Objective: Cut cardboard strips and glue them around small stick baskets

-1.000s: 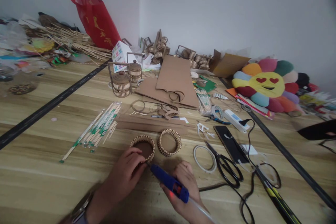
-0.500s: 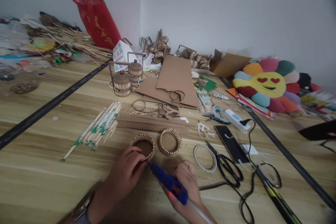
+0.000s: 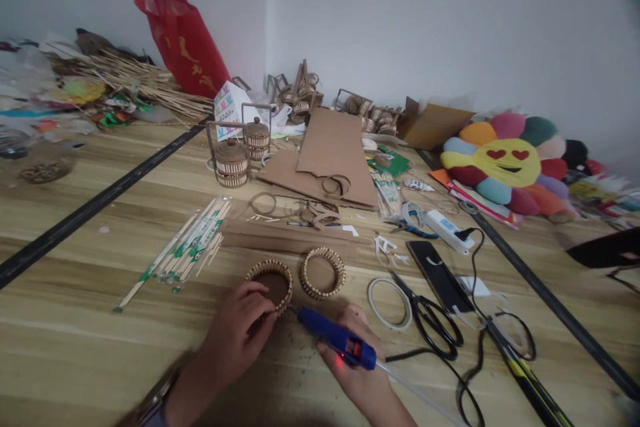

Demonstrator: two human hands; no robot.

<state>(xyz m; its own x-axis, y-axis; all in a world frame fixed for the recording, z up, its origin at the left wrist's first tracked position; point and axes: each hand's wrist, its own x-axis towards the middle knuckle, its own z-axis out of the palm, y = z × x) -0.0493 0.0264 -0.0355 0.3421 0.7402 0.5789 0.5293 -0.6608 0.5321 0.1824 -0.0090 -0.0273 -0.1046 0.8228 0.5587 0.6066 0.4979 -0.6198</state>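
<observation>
My left hand (image 3: 245,323) is closed on the near-left rim of a round basket ring (image 3: 285,280) made of short wooden stick pieces around a cardboard base. In my right hand (image 3: 357,353) is a blue hot glue gun (image 3: 333,335) with a clear glue stick at its back. Its nozzle points left, close to the ring's lower right side; whether it touches is hard to tell. A second stick ring (image 3: 323,273) stands just right of the first, apart from both hands.
Packaged wooden sticks (image 3: 195,240) lie at left, cardboard strips (image 3: 290,237) behind the rings. To the right are a tape roll (image 3: 390,303), black scissors (image 3: 430,317), a phone (image 3: 437,273) and a power strip (image 3: 450,230). Finished lidded baskets (image 3: 233,161) stand farther back.
The glue gun has swung right, its nozzle shifting from the ring's near edge to its right side. My left hand stays on the ring.
</observation>
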